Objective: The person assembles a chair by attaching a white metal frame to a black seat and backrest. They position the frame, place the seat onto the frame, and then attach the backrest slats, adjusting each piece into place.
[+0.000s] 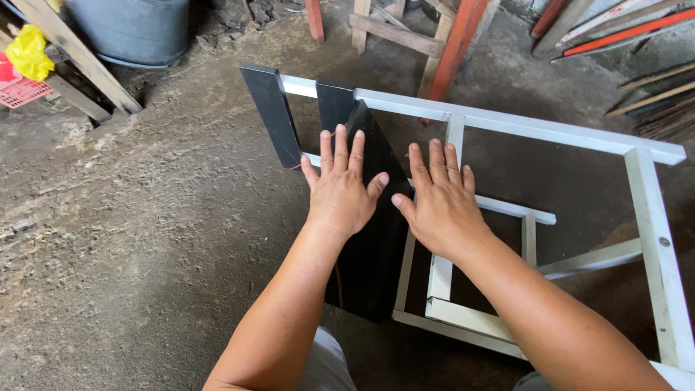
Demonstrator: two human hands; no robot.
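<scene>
The single head-worn camera is looking steeply down and forward from the person's own eye level, sitting close over the work. Both forearms are entering from the bottom edge, the left hand (340,190) and right hand (440,203) lying near centre. It is taking in the white frame (550,130), the dirt floor (130,232) and leaning timber (79,58) at the top.
</scene>
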